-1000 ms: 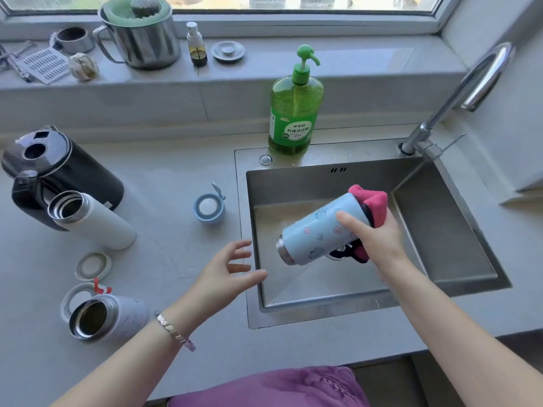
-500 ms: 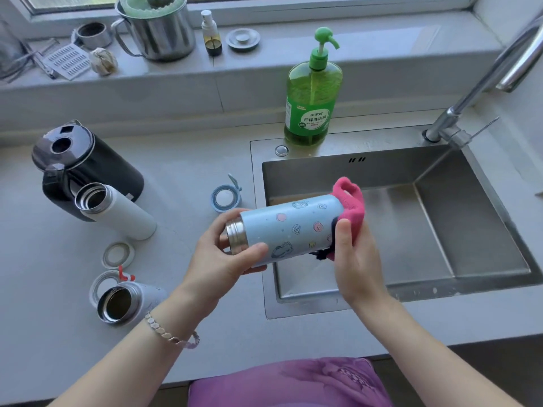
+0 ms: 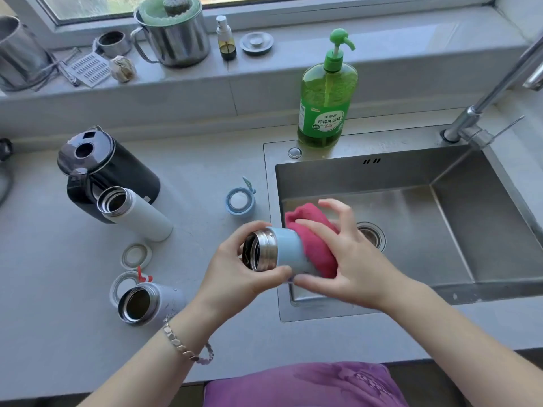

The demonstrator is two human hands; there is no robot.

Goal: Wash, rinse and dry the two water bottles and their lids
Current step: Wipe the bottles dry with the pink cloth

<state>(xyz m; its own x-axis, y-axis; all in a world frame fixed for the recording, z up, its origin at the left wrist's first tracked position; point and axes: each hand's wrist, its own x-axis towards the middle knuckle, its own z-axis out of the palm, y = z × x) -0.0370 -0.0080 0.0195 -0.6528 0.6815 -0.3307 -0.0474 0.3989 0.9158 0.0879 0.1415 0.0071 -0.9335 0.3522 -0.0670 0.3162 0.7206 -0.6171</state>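
Kitchen sink station, contents as seen:

1. Light-blue insulated bottle with bare steel neck (image 3: 289, 251): lidless, held on its side in the air over the left edge of the stainless-steel sink (image 3: 352, 177), open mouth facing the person.
2. Left hand (image 3: 235, 265): grip clamped round the bottle's steel neck, thumb below, fingers above. A silver link bracelet (image 3: 185, 346) sits on that wrist.
3. Right hand (image 3: 355, 259): grip closed on a crumpled pink cloth (image 3: 314, 239), wrapping it round the bottle's body; thumb underneath, 1 finger on the cloth, the others lifted.
4. Round blue lid with a loop (image 3: 239, 201): flat on the grey desk (image 3: 58, 333), just left of the sink.
5. Pale-grey steel-mouthed bottle (image 3: 147, 304): lying on the desk at the left, lidless.
6. White ring lid with a red tab (image 3: 123, 286): touching that bottle's mouth end.
7. Flat white ring (image 3: 136, 255): just behind item 6.
8. White cylindrical bottle (image 3: 138, 214): lidless, lying against a black electric kettle (image 3: 108, 168).
9. Green pump bottle of dish soap (image 3: 326, 98): upright on the sink's back ledge.
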